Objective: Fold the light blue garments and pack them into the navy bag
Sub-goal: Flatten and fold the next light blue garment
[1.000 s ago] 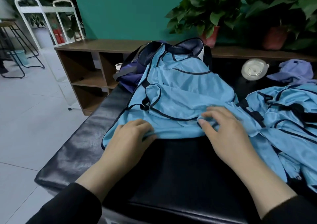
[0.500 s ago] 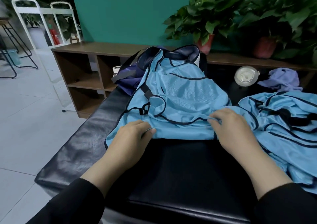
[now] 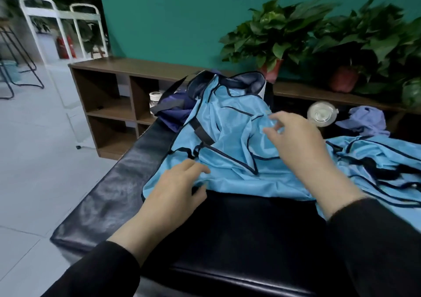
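Observation:
A light blue garment (image 3: pixel 230 137) with dark piping lies spread on the black padded bench (image 3: pixel 109 196), its far end draped over the open navy bag (image 3: pixel 173 110). My left hand (image 3: pixel 175 189) pinches the garment's near hem at its left corner, thumb tucked under the cloth. My right hand (image 3: pixel 293 142) hovers over the middle of the garment with fingers loosely spread, holding nothing. More light blue garments (image 3: pixel 378 160) lie crumpled on the bench to the right.
A brown shelf unit (image 3: pixel 114 96) stands behind the bench against the teal wall, with potted plants (image 3: pixel 275 37) on top. A clear round lid (image 3: pixel 322 114) and a lilac cloth (image 3: pixel 366 119) sit at the back right. White-framed chairs (image 3: pixel 59 35) stand far left on the tiled floor.
My right hand let go of the near hem and moved up and away over the middle of the garment. My left hand stays at the hem.

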